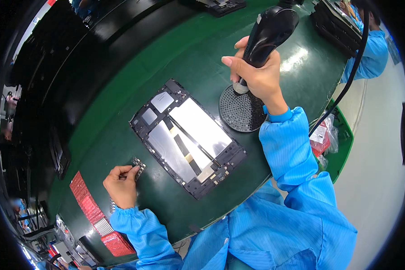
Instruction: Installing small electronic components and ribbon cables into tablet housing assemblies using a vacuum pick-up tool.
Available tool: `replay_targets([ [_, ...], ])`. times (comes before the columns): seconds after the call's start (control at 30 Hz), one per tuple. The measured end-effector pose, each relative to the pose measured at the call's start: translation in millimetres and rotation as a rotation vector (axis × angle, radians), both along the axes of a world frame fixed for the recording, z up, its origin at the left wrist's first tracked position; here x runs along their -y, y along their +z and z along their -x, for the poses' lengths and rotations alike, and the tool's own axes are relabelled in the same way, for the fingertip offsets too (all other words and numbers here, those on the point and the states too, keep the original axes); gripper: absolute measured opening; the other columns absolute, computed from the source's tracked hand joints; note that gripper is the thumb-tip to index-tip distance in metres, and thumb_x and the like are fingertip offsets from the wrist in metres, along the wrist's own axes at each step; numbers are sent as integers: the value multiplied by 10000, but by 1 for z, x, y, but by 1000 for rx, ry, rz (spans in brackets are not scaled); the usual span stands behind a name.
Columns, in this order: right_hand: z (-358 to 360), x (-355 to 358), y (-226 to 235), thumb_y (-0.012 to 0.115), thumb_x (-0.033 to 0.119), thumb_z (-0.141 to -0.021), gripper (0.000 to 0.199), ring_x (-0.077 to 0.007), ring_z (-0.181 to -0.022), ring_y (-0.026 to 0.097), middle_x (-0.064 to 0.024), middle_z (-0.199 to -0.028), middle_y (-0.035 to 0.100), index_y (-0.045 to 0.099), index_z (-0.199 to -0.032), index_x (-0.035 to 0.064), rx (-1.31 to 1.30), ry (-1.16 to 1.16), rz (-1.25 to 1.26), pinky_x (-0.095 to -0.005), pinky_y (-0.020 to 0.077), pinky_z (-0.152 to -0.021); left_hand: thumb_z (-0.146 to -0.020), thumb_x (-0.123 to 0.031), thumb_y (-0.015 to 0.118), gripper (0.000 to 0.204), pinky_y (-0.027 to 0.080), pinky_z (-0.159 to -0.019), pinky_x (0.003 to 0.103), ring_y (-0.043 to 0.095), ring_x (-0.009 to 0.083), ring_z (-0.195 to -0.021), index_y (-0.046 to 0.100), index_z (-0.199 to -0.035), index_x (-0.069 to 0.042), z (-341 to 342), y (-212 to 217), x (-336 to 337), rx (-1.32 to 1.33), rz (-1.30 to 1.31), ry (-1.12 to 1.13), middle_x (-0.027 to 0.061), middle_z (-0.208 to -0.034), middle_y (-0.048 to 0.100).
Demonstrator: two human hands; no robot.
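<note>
My right hand point(261, 74) is wrapped round a black electric screwdriver point(274, 31). Its pale tip points down at the far edge of a round dish point(240, 110) full of small holes, with dark screws gathered on its right side. At the left, my left hand point(121, 182) pinches a small circuit board point(140, 167) close to the table; part of the board is hidden by the fingers. Between the hands lies an opened tablet point(189, 137), tilted on the table, its silvery battery plates and dark ribbon cable showing. Neither hand touches it.
A strip of red wrap point(87, 198) lies left of my left hand. Dark panels are stacked point(333, 29) at the far right, where another person in a blue sleeve point(369, 56) sits. A black cable point(353, 74) hangs along the right edge, above a green bin point(344, 144) with plastic bags.
</note>
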State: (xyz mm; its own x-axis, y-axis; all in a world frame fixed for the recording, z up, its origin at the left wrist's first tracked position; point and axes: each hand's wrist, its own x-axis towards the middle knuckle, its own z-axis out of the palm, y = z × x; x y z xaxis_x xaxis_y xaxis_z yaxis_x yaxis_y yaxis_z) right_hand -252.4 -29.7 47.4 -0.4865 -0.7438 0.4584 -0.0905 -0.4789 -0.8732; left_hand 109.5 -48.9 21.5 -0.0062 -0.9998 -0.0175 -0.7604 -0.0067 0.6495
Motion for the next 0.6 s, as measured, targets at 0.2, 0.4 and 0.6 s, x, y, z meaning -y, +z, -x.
replay_targets([
  [0.2,1,-1,0,741,-1,-726,276,-93,-464,546,-31,-585,580,521,-892,-9,-15,-15,-7,-231,421,-426,-667,40,733,109,469,-588,262,604,164,-630,635,-699,4,16,-5,-13,-70,365,-209,101,-753,667],
  [0.4,-10,2,5,742,-2,-723,277,-94,-463,543,-31,-591,581,533,-905,-5,-17,8,-19,-231,418,-423,-684,34,728,98,476,-552,233,602,146,-593,654,-741,6,18,-13,-25,-149,327,-191,98,-749,665],
  [0.6,-41,-7,46,681,-31,-759,336,-124,-464,532,-39,-583,545,509,-1045,14,7,138,243,-260,458,-470,-707,-12,730,125,488,-529,250,610,156,-598,678,-820,3,5,-25,-11,-177,351,-209,105,-733,650],
])
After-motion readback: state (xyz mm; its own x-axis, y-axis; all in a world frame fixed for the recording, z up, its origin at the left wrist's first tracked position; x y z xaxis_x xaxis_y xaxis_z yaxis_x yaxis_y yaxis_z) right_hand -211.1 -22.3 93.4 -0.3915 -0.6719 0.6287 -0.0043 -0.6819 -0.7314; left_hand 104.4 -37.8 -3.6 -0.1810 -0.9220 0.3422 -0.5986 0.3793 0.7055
